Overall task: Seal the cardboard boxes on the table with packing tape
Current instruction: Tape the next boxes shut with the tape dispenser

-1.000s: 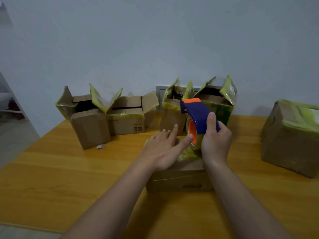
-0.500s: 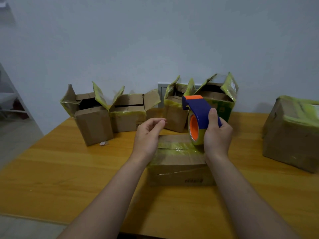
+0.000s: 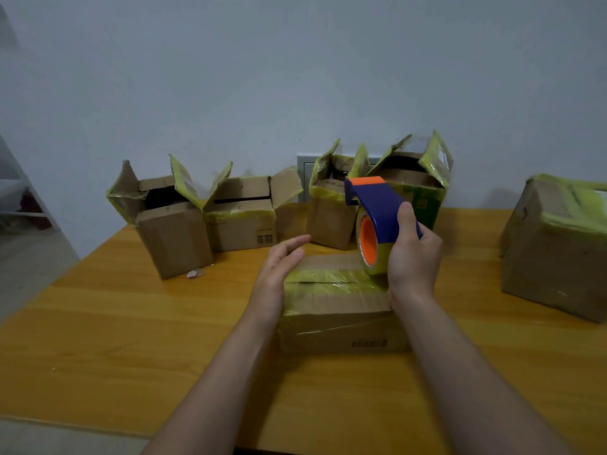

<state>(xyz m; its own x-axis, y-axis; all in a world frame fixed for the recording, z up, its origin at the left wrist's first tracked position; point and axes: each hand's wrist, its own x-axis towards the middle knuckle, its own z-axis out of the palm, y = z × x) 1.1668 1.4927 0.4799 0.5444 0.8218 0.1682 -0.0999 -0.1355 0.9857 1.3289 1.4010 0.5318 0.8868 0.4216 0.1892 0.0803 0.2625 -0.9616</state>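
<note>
Head view: since half a second ago the left hand (image 3: 281, 267) has uncurled. Its fingers are now straight and loose, holding nothing, just beside the left edge of the near box (image 3: 335, 310). The right hand (image 3: 414, 254) grasps the blue-and-orange tape dispenser (image 3: 374, 208), thumb on its back, with the roll at the right end of the box top, apparently touching it.

The near box lies closed in the middle of the counter (image 3: 131, 339). Yellowish tape crosses its top, though a dark slit of seam shows under the film, so it looks nearly sealed. Behind it, a row of four open boxes (image 3: 243, 224) stands by the wall (image 3: 295, 77) with flaps up, seemingly not yet done. A large box (image 3: 555, 251) at far right is closed and taped. Most of the task appears to remain.

The counter is orange-toned wood, with a small scrap (image 3: 194, 273) beside the leftmost open box. The wall is plain pale grey, with a grey wall plate (image 3: 303, 165) behind the boxes. A white shelf (image 3: 19, 205) shows at far left.
</note>
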